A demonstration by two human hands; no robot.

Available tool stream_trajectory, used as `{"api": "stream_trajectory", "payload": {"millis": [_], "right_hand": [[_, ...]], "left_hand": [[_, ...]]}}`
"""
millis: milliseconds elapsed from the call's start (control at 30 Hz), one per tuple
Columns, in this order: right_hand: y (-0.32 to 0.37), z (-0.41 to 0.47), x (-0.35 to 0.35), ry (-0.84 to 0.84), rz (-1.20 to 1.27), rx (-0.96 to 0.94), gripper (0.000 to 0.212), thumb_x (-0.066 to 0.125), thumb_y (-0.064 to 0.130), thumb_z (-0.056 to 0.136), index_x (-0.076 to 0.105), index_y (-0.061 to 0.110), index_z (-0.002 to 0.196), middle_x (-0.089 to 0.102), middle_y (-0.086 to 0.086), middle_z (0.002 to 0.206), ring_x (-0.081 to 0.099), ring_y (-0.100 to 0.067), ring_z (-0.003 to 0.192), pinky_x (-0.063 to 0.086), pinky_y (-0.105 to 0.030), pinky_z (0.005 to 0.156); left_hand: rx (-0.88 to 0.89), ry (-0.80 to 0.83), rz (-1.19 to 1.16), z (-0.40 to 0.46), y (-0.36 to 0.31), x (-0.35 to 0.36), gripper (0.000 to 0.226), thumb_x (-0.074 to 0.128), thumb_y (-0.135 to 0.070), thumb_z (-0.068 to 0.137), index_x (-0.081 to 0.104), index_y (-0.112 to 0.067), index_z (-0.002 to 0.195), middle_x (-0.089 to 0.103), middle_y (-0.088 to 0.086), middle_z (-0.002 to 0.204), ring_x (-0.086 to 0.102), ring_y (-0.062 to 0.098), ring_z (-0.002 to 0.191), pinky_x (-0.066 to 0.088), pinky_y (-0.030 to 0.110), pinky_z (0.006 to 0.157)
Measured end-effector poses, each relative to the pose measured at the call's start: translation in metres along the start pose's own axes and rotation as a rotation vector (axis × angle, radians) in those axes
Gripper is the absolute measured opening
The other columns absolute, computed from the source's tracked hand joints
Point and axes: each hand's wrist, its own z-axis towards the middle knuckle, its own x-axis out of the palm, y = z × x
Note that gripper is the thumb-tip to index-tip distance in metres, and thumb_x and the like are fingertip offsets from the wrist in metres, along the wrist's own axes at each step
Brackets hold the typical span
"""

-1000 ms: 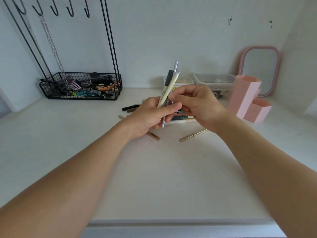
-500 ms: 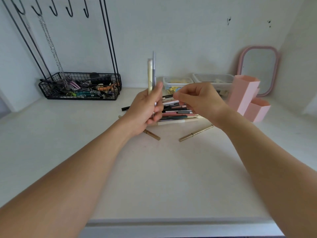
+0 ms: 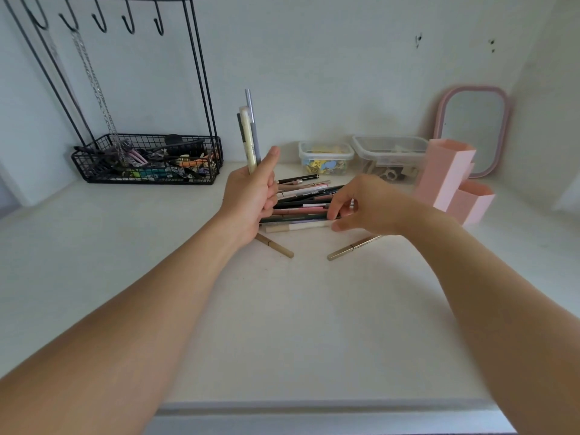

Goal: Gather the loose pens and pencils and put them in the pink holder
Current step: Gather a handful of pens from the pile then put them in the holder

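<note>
The loose pens and pencils (image 3: 301, 204) lie in a rough heap on the white desk (image 3: 282, 309), mostly pointing left to right, with a tan pencil (image 3: 274, 245) and a gold pen (image 3: 354, 247) lying apart on the near side. The left hand (image 3: 251, 199) is closed around a small bunch of pens (image 3: 250, 133), held upright above the heap. The right hand (image 3: 364, 205) reaches into the heap's right end, fingers curled and partly spread, tips touching the pens; whether any is actually pinched I cannot tell. The pink holder (image 3: 445, 180) stands to the right, near the heap, in front of a pink-framed mirror (image 3: 474, 130). Two clear lidded boxes (image 3: 357, 158) sit behind, and a black wire basket (image 3: 147, 161) at far left.
</note>
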Motion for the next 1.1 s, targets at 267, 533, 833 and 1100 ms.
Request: {"api": "stream_trajectory", "payload": {"millis": [267, 533, 833, 1100], "right_hand": [[-0.002, 0.003, 0.003, 0.069, -0.009, 0.028, 0.009, 0.079, 0.025, 0.082, 0.077, 0.018, 0.087, 0.067, -0.004, 0.074, 0.051, -0.010, 0.059, 0.039, -0.020, 0.056], [-0.012, -0.003, -0.020, 0.028, 0.152, 0.089, 0.014, 0.066, 0.026, 0.093, 0.071, 0.015, 0.087, 0.059, 0.007, 0.066, 0.044, 0.001, 0.048, 0.039, -0.015, 0.054], [0.019, 0.000, -0.006, -0.115, 0.881, 0.051, 0.017, 0.062, 0.013, 0.096, 0.067, -0.003, 0.095, 0.070, -0.011, 0.079, 0.050, -0.016, 0.056, 0.041, -0.020, 0.049], [0.024, -0.001, 0.002, -0.166, 0.981, 0.024, 0.016, 0.069, 0.017, 0.091, 0.074, 0.002, 0.092, 0.068, -0.004, 0.069, 0.048, -0.013, 0.057, 0.048, -0.023, 0.058]], "left_hand": [[-0.006, 0.036, -0.064, -0.001, -0.001, 0.000, 0.043, 0.058, -0.052, 0.098, 0.045, -0.022, 0.069, 0.029, -0.008, 0.051, 0.020, 0.009, 0.045, 0.014, 0.023, 0.039], [0.012, -0.050, -0.174, 0.000, -0.002, 0.000, 0.047, 0.055, -0.050, 0.100, 0.037, -0.024, 0.066, 0.027, -0.007, 0.052, 0.020, 0.009, 0.044, 0.015, 0.021, 0.037], [-0.015, 0.250, 0.008, -0.009, -0.001, 0.009, 0.044, 0.064, -0.062, 0.081, 0.059, -0.019, 0.076, 0.042, -0.003, 0.059, 0.026, 0.008, 0.044, 0.019, 0.020, 0.038], [0.036, 0.347, 0.171, -0.012, 0.003, 0.011, 0.052, 0.079, -0.055, 0.060, 0.058, -0.014, 0.084, 0.057, 0.002, 0.065, 0.043, 0.005, 0.042, 0.027, 0.016, 0.040]]}}
